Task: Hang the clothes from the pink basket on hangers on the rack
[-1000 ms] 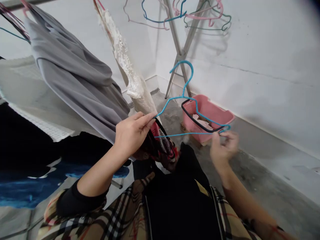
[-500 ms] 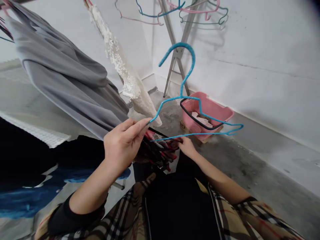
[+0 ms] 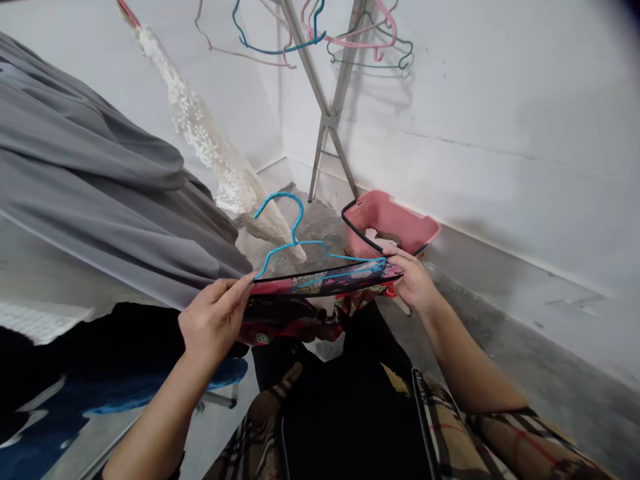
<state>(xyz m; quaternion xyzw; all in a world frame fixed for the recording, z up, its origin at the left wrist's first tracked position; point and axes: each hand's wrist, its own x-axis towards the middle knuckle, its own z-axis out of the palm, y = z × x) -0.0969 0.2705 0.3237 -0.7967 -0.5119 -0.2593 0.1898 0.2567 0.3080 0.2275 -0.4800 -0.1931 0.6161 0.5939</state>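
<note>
A blue hanger [image 3: 293, 243] stands hook up in front of me. Along its lower part a red, black and grey patterned garment [image 3: 307, 283] is stretched, its black-edged opening pulled wide. My left hand [image 3: 213, 319] is closed, pinching the hanger's left end and the garment's edge between thumb and fingers. At the other end my right hand [image 3: 414, 280] grips the garment's edge beside the hanger's right tip; whether it also holds the hanger is hard to tell. The garment's loose folds hang below, over dark trousers.
A pink basket [image 3: 405, 223] with some cloth inside sits ahead on the right by the wall. Grey cloth [image 3: 100, 180] and a white lace garment [image 3: 200, 143] hang on the left. Several hangers, one of them a pink hanger [image 3: 350, 44], hang near a metal rack's crossed legs [image 3: 329, 120].
My right hand has moved to the right and up, stretching the garment along the hanger. The hanger has come lower, its right end now at the garment's opening.
</note>
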